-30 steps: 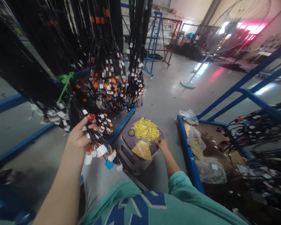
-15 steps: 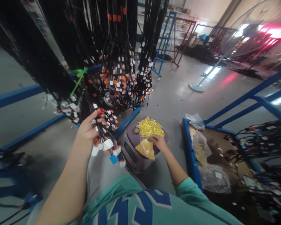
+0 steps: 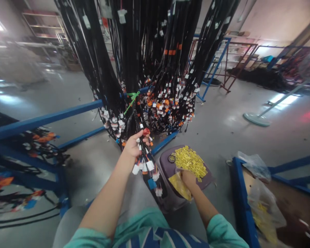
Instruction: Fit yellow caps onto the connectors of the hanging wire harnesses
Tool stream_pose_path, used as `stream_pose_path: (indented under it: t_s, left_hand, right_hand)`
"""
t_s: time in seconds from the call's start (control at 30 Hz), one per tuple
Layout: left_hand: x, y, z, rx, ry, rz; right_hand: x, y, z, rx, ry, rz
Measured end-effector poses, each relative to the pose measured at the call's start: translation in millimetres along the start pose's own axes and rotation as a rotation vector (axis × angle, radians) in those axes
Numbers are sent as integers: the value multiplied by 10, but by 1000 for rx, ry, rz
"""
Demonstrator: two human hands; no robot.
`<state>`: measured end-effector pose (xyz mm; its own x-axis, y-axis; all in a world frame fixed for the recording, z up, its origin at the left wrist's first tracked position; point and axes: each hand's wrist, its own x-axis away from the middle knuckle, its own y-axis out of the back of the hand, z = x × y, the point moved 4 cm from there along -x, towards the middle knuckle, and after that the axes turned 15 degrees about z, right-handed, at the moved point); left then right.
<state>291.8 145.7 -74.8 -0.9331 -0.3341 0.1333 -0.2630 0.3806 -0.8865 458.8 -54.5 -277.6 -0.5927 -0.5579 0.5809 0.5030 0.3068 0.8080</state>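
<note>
My left hand (image 3: 134,146) is wrapped round a bundle of black wires, with a red connector (image 3: 146,131) at its fingertips. White and blue connectors (image 3: 152,183) dangle below that hand. My right hand (image 3: 188,178) is at the mouth of a clear bag (image 3: 180,186) of yellow pieces; its fingers are mostly hidden by the bag and blur. Just beyond it, a pile of small yellow pieces (image 3: 191,160) lies on the purple lid (image 3: 165,159) of a bin, beside a round black item (image 3: 171,158). A green tie (image 3: 132,100) is round the hanging harnesses.
Thick black harnesses (image 3: 167,69) with many connectors hang ahead from a blue frame (image 3: 49,119). At right, a blue-edged cart (image 3: 244,203) holds plastic bags (image 3: 266,203). A fan stand (image 3: 257,119) is farther right, and more wiring (image 3: 41,144) hangs at left.
The view has turned left, so the scene sits farther right. My right hand has moved from the bag's upper edge deeper over its mouth. My left hand keeps its hold on the wires.
</note>
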Motion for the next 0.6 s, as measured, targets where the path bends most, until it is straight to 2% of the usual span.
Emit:
stream_pose_path:
  t_s: [0.3,0.6]
  left_hand:
    - [-7,29,22,36,46,5]
    - [7,54,9,13,19,2]
  right_hand:
    - [42,10,-49,-83,37,-8]
    - [59,62,-157,-286,124,-142]
